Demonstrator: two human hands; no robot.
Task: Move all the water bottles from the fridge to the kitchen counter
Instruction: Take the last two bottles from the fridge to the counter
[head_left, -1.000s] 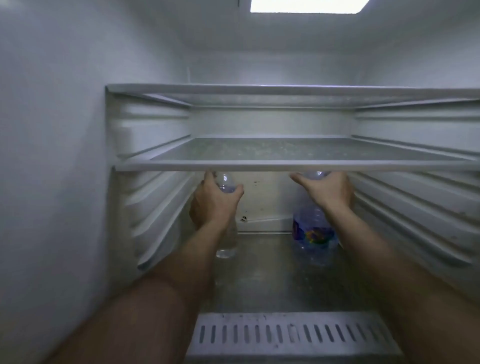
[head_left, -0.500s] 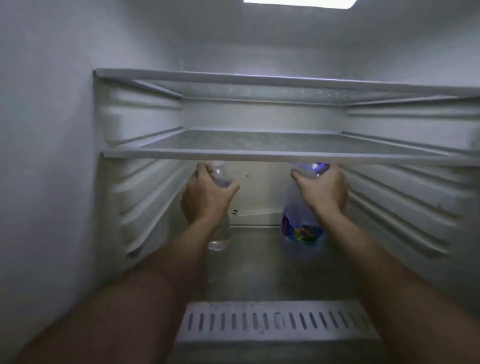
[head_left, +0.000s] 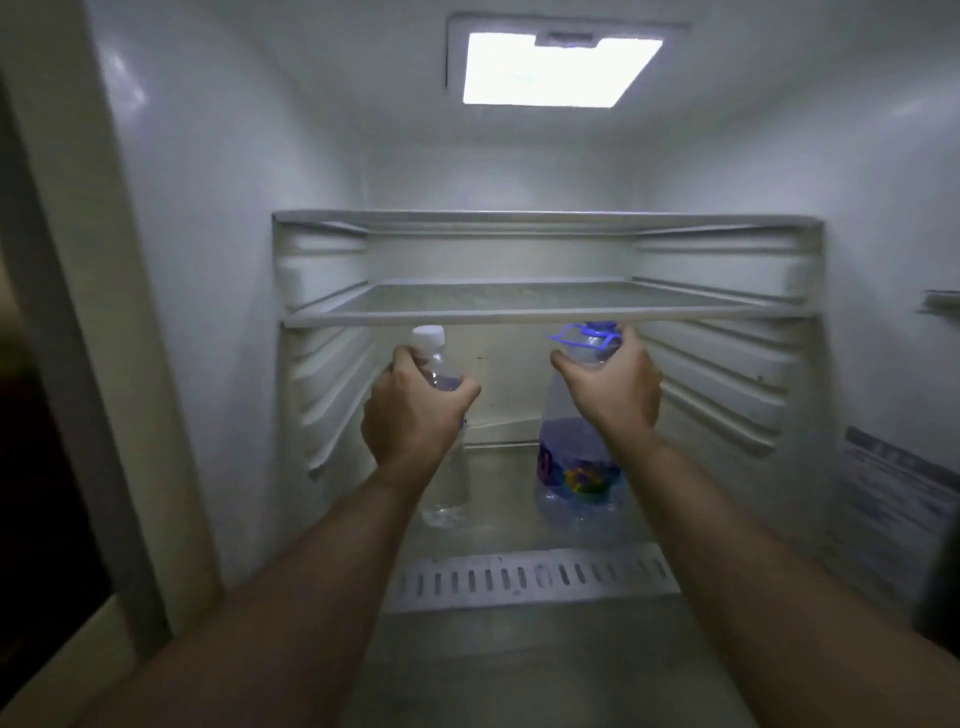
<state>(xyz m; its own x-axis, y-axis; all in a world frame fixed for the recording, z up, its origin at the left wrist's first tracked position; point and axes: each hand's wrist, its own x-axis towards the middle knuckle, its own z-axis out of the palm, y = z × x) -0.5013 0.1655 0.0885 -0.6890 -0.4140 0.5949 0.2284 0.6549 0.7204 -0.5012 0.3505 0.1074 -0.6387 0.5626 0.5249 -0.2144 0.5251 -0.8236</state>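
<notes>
Inside the open fridge, two water bottles are on or just above the bottom shelf (head_left: 519, 519). A slim clear bottle (head_left: 447, 488) with a white cap is gripped around its upper part by my left hand (head_left: 413, 415). To its right is a larger jug-like bottle (head_left: 576, 467) with a blue cap, a blue carry handle and a colourful label; my right hand (head_left: 613, 387) grips its shoulder just below the handle. Both bottles are upright, their tops just under the glass shelf (head_left: 545, 314) above.
Two bare glass shelves span the fridge above the bottles, the upper shelf (head_left: 545, 218) close beneath the lit ceiling lamp (head_left: 558, 67). Ribbed side walls flank the compartment. A slotted white vent strip (head_left: 530, 577) runs along the front. The fridge's door frame (head_left: 93, 364) stands at left.
The view has pulled back from the fridge, and the caps of both bottles have come out from under the shelf edge. Both hands keep their grips.
</notes>
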